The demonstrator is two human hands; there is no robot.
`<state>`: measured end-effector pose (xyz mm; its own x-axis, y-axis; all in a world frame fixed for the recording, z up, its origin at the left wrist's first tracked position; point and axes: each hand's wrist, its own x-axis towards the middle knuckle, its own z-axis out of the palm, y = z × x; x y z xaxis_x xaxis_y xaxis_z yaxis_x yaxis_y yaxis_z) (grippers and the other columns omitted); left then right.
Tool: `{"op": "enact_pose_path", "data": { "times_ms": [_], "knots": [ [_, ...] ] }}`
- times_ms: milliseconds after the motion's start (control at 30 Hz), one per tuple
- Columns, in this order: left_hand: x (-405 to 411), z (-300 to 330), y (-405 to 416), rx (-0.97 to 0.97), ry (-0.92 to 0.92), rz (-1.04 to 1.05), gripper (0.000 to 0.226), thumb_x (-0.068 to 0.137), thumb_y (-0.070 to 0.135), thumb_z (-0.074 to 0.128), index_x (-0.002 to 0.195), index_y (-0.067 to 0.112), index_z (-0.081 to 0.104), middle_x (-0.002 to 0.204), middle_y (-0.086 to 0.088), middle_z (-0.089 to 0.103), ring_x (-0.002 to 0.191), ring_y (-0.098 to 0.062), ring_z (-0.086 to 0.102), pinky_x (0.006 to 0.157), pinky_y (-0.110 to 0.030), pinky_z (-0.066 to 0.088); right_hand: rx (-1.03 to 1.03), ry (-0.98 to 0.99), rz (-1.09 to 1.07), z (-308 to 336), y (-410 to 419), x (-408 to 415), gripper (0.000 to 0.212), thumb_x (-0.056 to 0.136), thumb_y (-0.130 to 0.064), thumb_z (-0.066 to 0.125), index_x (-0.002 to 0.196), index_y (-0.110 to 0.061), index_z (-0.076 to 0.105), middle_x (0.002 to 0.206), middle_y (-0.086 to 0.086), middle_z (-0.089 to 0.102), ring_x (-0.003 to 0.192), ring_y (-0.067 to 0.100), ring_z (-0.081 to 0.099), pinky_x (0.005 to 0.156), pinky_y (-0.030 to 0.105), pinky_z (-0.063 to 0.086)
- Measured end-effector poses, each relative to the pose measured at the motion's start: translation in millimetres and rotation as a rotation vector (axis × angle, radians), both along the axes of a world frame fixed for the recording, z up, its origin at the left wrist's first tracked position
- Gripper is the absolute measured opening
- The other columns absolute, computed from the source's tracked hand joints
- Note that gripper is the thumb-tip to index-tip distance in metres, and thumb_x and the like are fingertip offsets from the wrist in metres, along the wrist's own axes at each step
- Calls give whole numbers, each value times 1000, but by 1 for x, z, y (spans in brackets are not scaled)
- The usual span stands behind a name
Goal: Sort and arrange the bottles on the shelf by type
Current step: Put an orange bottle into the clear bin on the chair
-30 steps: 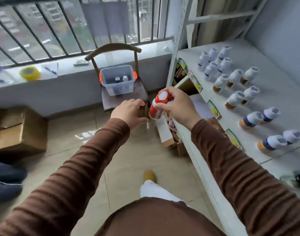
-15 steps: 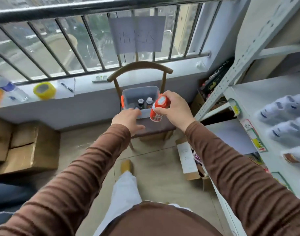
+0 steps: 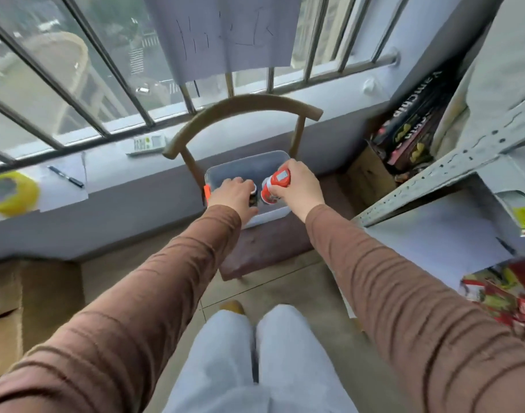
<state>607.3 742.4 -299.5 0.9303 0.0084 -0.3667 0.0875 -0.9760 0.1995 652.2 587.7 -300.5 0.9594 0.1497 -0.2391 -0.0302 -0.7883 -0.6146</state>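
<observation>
Over the clear bin (image 3: 245, 162) on the chair (image 3: 264, 248), the red bottle (image 3: 275, 186) sits in the right hand (image 3: 297, 189), grip closed around it. Left hand (image 3: 234, 195) closes on a dark-capped bottle (image 3: 253, 194) inside the bin; best lifted straight up, clear of the wall, then carried to the shelf (image 3: 434, 242) at right.

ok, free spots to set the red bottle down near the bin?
Bare chair seat in front of the clear bin; bin's back half looks bare. Bin front is crowded: left hand on a small bottle, right hand holding the red bottle.
</observation>
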Motion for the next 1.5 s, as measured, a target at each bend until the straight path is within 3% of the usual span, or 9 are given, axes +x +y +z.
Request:
{"op": "enact_pose_path", "data": {
  "times_ms": [167, 367, 633, 833, 933, 1033, 1100, 1367, 1500],
  "knots": [
    [32, -70, 4, 5, 9, 6, 47, 85, 39, 64, 127, 22, 53, 124, -5, 55, 120, -27, 48, 95, -44, 43, -121, -19, 67, -85, 14, 34, 41, 75, -31, 77, 109, -21, 57, 120, 4, 56, 114, 24, 55, 93, 34, 46],
    [49, -130, 5, -20, -12, -12, 45, 85, 37, 63, 126, 19, 53, 122, -7, 56, 118, -29, 48, 91, -42, 46, -359, 39, 189, -150, 20, 52, 36, 88, -29, 62, 121, -19, 54, 116, 6, 63, 106, 29, 63, 86, 37, 49],
    [61, -161, 7, 11, -19, -49, 43, 85, 36, 63, 124, 19, 55, 123, -5, 57, 116, -27, 49, 90, -41, 47, -453, 131, 289, -182, 31, 70, 31, 91, -17, 57, 121, -19, 52, 101, 7, 60, 100, 31, 62, 73, 33, 42],
    [62, -160, 9, 63, 10, -75, 43, 86, 37, 63, 125, 20, 55, 124, -5, 57, 115, -27, 49, 88, -40, 46, -475, 153, 291, -180, 33, 68, 32, 91, -16, 57, 123, -17, 53, 108, 11, 65, 97, 33, 62, 78, 36, 47],
    [58, -142, 6, 66, 10, -79, 44, 86, 38, 64, 125, 21, 55, 122, -5, 58, 116, -27, 49, 88, -41, 46, -446, 136, 274, -159, 23, 63, 33, 90, -15, 59, 123, -18, 56, 111, 9, 67, 102, 32, 64, 88, 39, 52],
    [50, -102, 0, 63, 7, -87, 38, 85, 37, 63, 119, 21, 57, 119, -4, 58, 116, -27, 49, 88, -41, 47, -388, 73, 222, -118, 5, 50, 28, 91, -22, 63, 119, -21, 61, 120, 6, 66, 106, 29, 63, 85, 37, 50],
    [43, -63, -6, 66, 4, -100, 33, 85, 35, 63, 115, 21, 58, 118, -3, 59, 116, -27, 50, 87, -42, 47, -364, 31, 187, -78, -11, 34, 30, 90, -27, 65, 120, -24, 62, 131, 4, 61, 109, 28, 61, 85, 37, 50],
    [-5, 130, -64, 94, -61, -325, 22, 84, 33, 59, 103, 21, 57, 112, -1, 61, 106, -25, 56, 73, -36, 46, -300, -58, -5, 111, -107, -72, 47, 89, -38, 67, 131, -25, 53, 127, 3, 61, 118, 27, 54, 89, 40, 48],
    [-57, 195, -119, 54, -139, -513, 45, 85, 41, 63, 126, 26, 55, 120, -1, 59, 115, -25, 54, 85, -38, 48, -293, -85, -176, 183, -169, -157, 50, 88, -40, 66, 133, -24, 53, 125, 4, 60, 119, 28, 52, 89, 41, 50]
  ]
}}
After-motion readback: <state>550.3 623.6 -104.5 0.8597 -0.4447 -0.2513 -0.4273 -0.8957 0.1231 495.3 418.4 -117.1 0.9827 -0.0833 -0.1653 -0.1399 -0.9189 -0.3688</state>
